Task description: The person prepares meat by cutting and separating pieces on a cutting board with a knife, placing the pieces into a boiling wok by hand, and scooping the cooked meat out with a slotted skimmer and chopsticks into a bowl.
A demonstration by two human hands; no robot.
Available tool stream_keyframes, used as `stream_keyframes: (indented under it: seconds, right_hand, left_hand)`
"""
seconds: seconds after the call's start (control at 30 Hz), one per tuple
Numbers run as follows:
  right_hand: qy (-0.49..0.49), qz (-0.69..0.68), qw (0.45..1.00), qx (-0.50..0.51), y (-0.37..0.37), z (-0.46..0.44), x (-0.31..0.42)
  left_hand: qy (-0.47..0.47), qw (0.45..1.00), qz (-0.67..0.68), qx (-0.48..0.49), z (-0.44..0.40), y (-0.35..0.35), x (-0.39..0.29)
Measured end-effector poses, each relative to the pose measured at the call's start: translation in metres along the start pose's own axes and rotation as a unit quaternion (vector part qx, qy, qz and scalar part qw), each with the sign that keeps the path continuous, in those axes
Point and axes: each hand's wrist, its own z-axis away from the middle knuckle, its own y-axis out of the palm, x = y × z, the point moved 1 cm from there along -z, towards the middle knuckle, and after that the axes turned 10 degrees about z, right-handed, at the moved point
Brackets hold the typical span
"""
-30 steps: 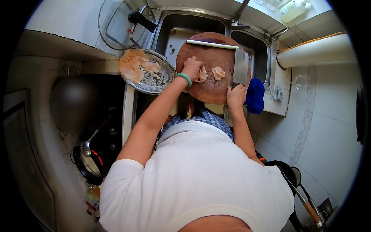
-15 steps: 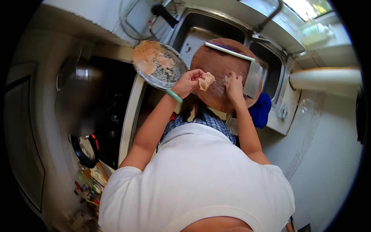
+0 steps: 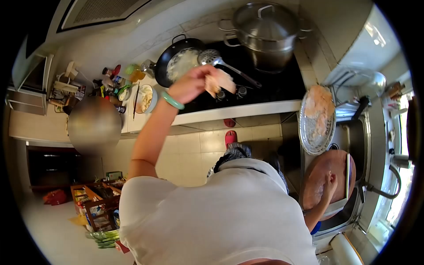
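My left hand (image 3: 189, 85), a green bangle at its wrist, is raised near the front of the stove. Its fingers are closed on a pale pinkish raw meat slice (image 3: 221, 82), which hangs to the right of them. Just beyond is a black wok (image 3: 164, 73) with cloudy liquid inside, and a metal skimmer (image 3: 210, 56) lies across its rim. Far to the right, my right hand (image 3: 330, 183) rests on the round wooden chopping board (image 3: 316, 187) with fingers curled; whatever they hold is hidden. A cleaver (image 3: 334, 209) lies at the board's edge.
An oval foil-like tray (image 3: 304, 132) of pale orange slices sits beyond the board, by the sink (image 3: 360, 139). A large lidded steel pot (image 3: 269, 42) stands at the stove's back right. A white bowl (image 3: 151, 105) with chopsticks (image 3: 136, 101) and several jars are left of the wok.
The view has turned left toward the stove. My left hand has carried the meat slice from over the chopping board to the stove front. My right hand has stayed at the board.
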Motion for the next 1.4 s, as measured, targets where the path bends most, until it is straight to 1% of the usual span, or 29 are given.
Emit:
stream_keyframes:
  seconds: [0.03, 0.07, 0.1, 0.17, 0.2, 0.27, 0.3, 0.33, 0.37, 0.4, 0.43, 0.5, 0.53, 0.57, 0.63, 0.67, 0.73, 0.8, 0.83, 0.93, 1.0, 1.07, 1.1, 1.17, 1.23, 1.27, 1.3, 1.37, 1.4]
  right_hand:
    - [-0.007, 0.006, 1.0, 0.0, 0.009, -0.003, 0.038]
    - [-0.015, -0.082, 0.994, 0.071, 0.022, -0.007, 0.083]
    - [-0.018, -0.171, 0.975, 0.143, 0.042, -0.008, 0.127]
    - [-0.06, -0.145, 0.965, 0.209, 0.081, -0.02, 0.201]
    - [-0.081, -0.145, 0.958, 0.235, 0.106, -0.017, 0.247]
    - [-0.146, -0.157, 0.934, 0.287, 0.16, -0.016, 0.329]
    - [-0.218, -0.123, 0.932, 0.263, 0.195, -0.016, 0.361]
    - [-0.278, -0.054, 0.917, 0.281, 0.218, -0.015, 0.399]
    - [-0.314, -0.051, 0.91, 0.265, 0.251, -0.013, 0.425]
    - [-0.356, -0.02, 0.893, 0.274, 0.277, -0.006, 0.459]
    - [-0.399, 0.013, 0.873, 0.281, 0.301, -0.002, 0.488]
    - [-0.517, 0.099, 0.81, 0.26, 0.366, 0.0, 0.517]
    - [-0.536, 0.155, 0.798, 0.229, 0.394, 0.007, 0.53]
    - [-0.552, 0.211, 0.782, 0.199, 0.42, 0.014, 0.541]
    - [-0.505, 0.315, 0.772, 0.226, 0.471, 0.02, 0.553]
    - [-0.501, 0.315, 0.775, 0.224, 0.485, 0.023, 0.559]
    - [-0.448, 0.423, 0.735, 0.282, 0.506, 0.027, 0.566]
    - [-0.438, 0.408, 0.746, 0.292, 0.517, 0.027, 0.569]
    - [-0.432, 0.393, 0.753, 0.303, 0.519, 0.024, 0.567]
    - [-0.473, 0.27, 0.803, 0.24, 0.494, 0.027, 0.57]
    - [-0.492, 0.219, 0.824, 0.178, 0.439, 0.041, 0.58]
    - [-0.543, 0.108, 0.828, 0.082, 0.39, 0.046, 0.566]
    - [-0.54, 0.026, 0.84, 0.049, 0.353, 0.052, 0.559]
    - [-0.488, -0.032, 0.872, 0.03, 0.297, 0.057, 0.528]
    - [-0.417, -0.073, 0.906, 0.025, 0.255, 0.056, 0.482]
    - [-0.373, -0.07, 0.925, 0.017, 0.234, 0.055, 0.458]
    - [-0.349, -0.034, 0.936, -0.019, 0.217, 0.049, 0.43]
    - [-0.239, 0.049, 0.97, -0.019, 0.182, 0.032, 0.364]
    - [-0.208, 0.085, 0.974, -0.033, 0.169, 0.02, 0.322]
  left_hand:
    - [0.001, 0.998, -0.052, -0.019, 0.004, -0.033, -0.014]
    - [0.008, 0.995, -0.09, -0.043, 0.007, -0.057, -0.029]
    - [0.012, 0.986, -0.108, -0.128, 0.008, -0.099, -0.032]
    - [-0.001, 0.973, -0.186, -0.139, -0.001, -0.172, -0.031]
    - [-0.002, 0.973, -0.183, -0.138, -0.007, -0.206, -0.027]
    - [-0.021, 0.944, -0.279, -0.172, -0.023, -0.261, -0.009]
    - [0.008, 0.929, -0.337, -0.151, -0.024, -0.27, -0.008]
    - [0.016, 0.932, -0.331, -0.148, -0.029, -0.282, 0.0]
    - [0.023, 0.935, -0.324, -0.144, -0.035, -0.296, 0.01]
    - [0.036, 0.907, -0.393, -0.145, -0.039, -0.311, 0.015]
    - [0.036, 0.909, -0.392, -0.139, -0.043, -0.316, 0.017]
    - [0.14, 0.823, -0.541, -0.099, -0.042, -0.318, 0.017]
    - [0.088, 0.788, -0.596, -0.125, -0.039, -0.314, 0.015]
    - [0.088, 0.789, -0.597, -0.119, -0.036, -0.312, 0.014]
    - [0.128, 0.758, -0.628, -0.121, -0.028, -0.31, 0.013]
    - [0.141, 0.753, -0.633, -0.112, -0.025, -0.313, 0.015]
    - [0.154, 0.758, -0.622, -0.12, -0.017, -0.309, 0.01]
    - [0.169, 0.751, -0.624, -0.135, -0.007, -0.3, -0.001]
    - [0.177, 0.742, -0.631, -0.138, -0.004, -0.298, -0.005]
    - [0.234, 0.733, -0.615, -0.174, 0.008, -0.282, -0.023]
    - [0.274, 0.73, -0.594, -0.198, 0.024, -0.244, -0.048]
    - [0.307, 0.73, -0.577, -0.198, 0.037, -0.205, -0.067]
    - [0.318, 0.734, -0.57, -0.189, 0.041, -0.185, -0.072]
    - [0.314, 0.77, -0.53, -0.165, 0.043, -0.133, -0.076]
    - [0.337, 0.77, -0.535, -0.085, 0.033, -0.079, -0.073]
    - [0.331, 0.79, -0.514, -0.044, 0.023, -0.052, -0.066]
    - [0.311, 0.793, -0.523, 0.024, 0.009, -0.023, -0.061]
    - [0.223, 0.832, -0.49, 0.135, -0.023, 0.032, -0.035]
    - [0.21, 0.833, -0.474, 0.192, -0.045, 0.055, -0.017]
